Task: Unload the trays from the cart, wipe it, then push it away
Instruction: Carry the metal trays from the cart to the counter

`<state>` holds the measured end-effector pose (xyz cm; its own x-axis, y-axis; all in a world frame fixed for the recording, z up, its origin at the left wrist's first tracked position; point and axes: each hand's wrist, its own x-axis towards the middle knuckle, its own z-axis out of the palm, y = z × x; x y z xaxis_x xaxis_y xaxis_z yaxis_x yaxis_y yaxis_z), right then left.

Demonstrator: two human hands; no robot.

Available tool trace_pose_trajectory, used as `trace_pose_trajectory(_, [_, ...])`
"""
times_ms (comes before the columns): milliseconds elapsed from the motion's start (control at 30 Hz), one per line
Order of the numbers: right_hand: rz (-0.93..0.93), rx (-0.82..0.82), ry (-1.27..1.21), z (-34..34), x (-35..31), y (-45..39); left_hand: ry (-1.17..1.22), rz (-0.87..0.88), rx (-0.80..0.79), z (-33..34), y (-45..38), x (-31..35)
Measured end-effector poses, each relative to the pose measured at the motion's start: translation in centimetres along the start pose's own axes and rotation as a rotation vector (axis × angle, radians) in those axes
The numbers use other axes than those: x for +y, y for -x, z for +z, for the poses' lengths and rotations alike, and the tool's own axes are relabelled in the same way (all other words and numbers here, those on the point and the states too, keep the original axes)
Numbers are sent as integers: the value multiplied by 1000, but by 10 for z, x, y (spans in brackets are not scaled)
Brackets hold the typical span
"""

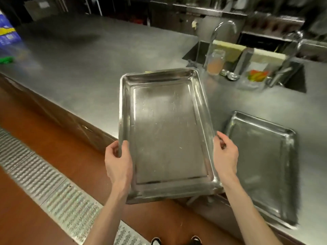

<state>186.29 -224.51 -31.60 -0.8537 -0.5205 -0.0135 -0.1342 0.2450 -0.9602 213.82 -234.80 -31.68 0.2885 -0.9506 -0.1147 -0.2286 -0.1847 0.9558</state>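
I hold an empty steel tray (166, 131) in the air, half over the front edge of the steel counter (85, 71). My left hand (118, 160) grips the tray's left rim near its close end, fingers curled round the edge. My right hand (225, 152) grips the right rim at about the same height. A second empty steel tray (261, 167) lies flat on the counter to the right, near the edge. The cart is not in view.
A sink (251, 66) with two curved taps sits at the back right; a glass jar (215, 61) and a clear container (254, 76) stand by it. A blue box (7, 32) is at the far left. Below lie red floor and a metal drain grate (53, 188).
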Motion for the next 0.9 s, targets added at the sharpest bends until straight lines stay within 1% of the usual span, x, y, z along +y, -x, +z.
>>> trace_pose_trajectory(233, [40,230,36,-87,31,-29,-20,4,-203,101,27,16])
trace_pose_trajectory(367, [65,297,64,-138,51,-38,-10,20,-293,147,58,20])
trace_pose_trajectory(467, [84,331,29,-175,67,-46,-11,25,-336,178,87,19])
trace_pose_trajectory(600, [106,379,-15,-217,88,-54,-17,32,-411,212,121,11])
trace_pose_trajectory(733, [140,412,-16,-252,113,-56,-51,83,-499,239,152,0])
trace_pose_trajectory(800, [143,440,-11,-263,124,-53,-84,89,-537,249,163,-6])
trace_pose_trajectory(900, [167,484,-15,-269,142,-48,-143,124,-546,258,176,-13])
